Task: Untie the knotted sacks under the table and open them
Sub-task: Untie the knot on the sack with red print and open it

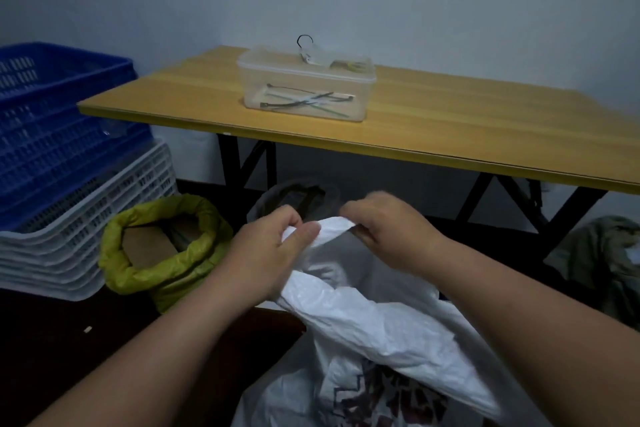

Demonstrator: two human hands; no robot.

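I am reaching both forearms forward and down, my left hand (273,246) and right hand (388,232) meeting close together at the bunched top edge of the white sack (374,322). My fingers are curling tight, each hand pinching that edge, with the sack hanging below my fingertips. Dark printing is showing low on it, too blurred to read, while the yellow-green sack (162,270) is sitting open left of my left fingers

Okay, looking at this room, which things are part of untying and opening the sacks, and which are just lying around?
Part of the job:
white sack, its top edge pinched by the left hand and right hand
yellow-green sack, already open with its rim rolled down
grey sack under the table

Just lying about:
table
clear plastic box
blue crates
white crates
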